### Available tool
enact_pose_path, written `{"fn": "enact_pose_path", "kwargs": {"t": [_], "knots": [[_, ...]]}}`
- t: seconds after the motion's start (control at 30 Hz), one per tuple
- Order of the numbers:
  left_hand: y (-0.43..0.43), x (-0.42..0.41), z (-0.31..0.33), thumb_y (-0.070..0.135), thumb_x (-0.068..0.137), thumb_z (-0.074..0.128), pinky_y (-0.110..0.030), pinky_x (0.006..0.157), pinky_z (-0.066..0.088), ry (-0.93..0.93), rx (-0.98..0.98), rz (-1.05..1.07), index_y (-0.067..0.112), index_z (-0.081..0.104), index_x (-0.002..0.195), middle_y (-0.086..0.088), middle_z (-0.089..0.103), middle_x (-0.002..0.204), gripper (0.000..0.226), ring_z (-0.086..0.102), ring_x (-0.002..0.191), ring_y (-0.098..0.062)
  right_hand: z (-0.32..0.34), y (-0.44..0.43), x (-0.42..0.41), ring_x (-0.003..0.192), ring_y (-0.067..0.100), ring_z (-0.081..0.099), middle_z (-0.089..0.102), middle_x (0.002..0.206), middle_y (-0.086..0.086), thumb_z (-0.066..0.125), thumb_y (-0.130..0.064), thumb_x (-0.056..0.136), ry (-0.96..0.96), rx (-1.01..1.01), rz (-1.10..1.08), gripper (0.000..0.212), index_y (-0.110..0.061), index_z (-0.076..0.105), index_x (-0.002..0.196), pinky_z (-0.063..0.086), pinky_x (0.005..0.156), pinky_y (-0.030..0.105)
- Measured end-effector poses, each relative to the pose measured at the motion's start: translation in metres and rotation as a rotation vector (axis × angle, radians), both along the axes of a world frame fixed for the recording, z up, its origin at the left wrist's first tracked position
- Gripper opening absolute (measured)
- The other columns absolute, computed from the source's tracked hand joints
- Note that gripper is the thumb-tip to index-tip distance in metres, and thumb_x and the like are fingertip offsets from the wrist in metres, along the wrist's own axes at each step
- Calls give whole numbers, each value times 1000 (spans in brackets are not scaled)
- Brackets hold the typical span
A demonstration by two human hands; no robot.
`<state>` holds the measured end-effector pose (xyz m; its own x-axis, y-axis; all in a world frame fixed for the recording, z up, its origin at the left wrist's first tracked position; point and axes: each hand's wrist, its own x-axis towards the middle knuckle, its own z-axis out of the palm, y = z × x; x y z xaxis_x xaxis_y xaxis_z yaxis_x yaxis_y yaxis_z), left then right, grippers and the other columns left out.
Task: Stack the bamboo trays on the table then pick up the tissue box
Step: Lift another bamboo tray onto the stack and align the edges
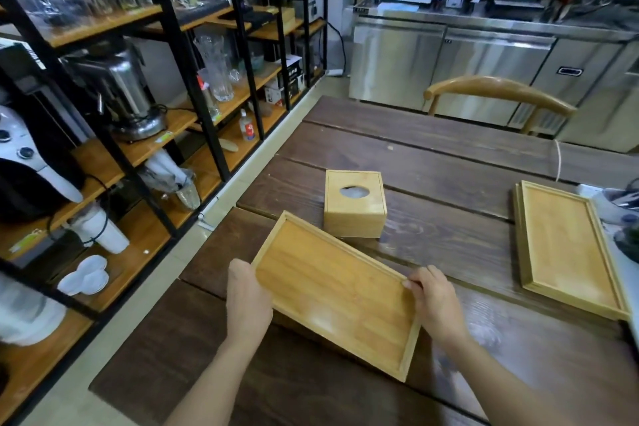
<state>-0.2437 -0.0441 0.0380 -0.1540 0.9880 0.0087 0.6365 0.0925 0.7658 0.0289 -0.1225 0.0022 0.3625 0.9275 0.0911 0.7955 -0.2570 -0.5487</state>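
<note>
Gripping tray (332,290) w/ both hands.

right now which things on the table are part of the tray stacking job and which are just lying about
Part of the job:
- bamboo tray, held by the left hand and right hand
- bamboo trays at the right, which look already stacked
- bamboo tissue box

Just lying about:
- wooden chair
- white cord
- shelf clutter

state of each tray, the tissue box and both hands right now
near bamboo tray: held by both hands, angled, not yet stacked
far bamboo tray: flat on the table, empty, looks like another tray beneath it
tissue box: upright on the table, untouched, tissue in the round hole
left hand: gripping the tray's left edge
right hand: fingers on the tray's right edge
</note>
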Motion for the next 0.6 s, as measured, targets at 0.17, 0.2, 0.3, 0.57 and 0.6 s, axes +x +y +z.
{"fn": "enact_pose_path", "kwargs": {"t": [0.17, 0.2, 0.3, 0.57, 0.6], "knots": [[2, 26, 40, 26, 89, 52, -22, 53, 41, -245, 107, -116, 30, 42, 84, 4, 54, 86, 12, 57, 78, -13, 12, -1, 13, 74, 13, 52, 57, 76, -4, 43, -34, 94, 331, -177, 77, 22, -20, 53, 81, 38, 72, 32], [2, 31, 44, 24, 92, 50, -20, 55, 41, -272, 139, -115, 29, 43, 89, 7, 54, 88, 8, 57, 81, -12, 15, -6, 15, 70, 11, 52, 55, 72, -6, 44, -34, 93, 372, -128, 41, 22, -22, 52, 76, 39, 66, 31], [7, 50, 55, 23, 91, 55, -21, 73, 46, -560, 95, -46, 24, 37, 118, 5, 52, 108, 33, 56, 96, -12, 17, -21, 20, 58, 9, 49, 51, 60, -7, 45, -36, 92, 400, 31, -117, 31, -23, 48, 64, 37, 55, 29], [-44, 147, 47, 23, 84, 67, -41, 92, 49, -781, -410, -457, 40, 35, 126, 0, 60, 116, 56, 59, 106, -17, 35, -42, 53, 57, 13, 46, 48, 57, -6, 42, -33, 94, 532, 200, -464, 37, -24, 48, 58, 34, 52, 31], [-51, 162, 44, 21, 84, 66, -40, 90, 49, -796, -434, -487, 45, 32, 127, 1, 58, 118, 59, 57, 108, -17, 36, -46, 60, 59, 14, 48, 49, 59, -4, 41, -33, 94, 532, 200, -493, 36, -22, 50, 60, 35, 53, 31]]}}
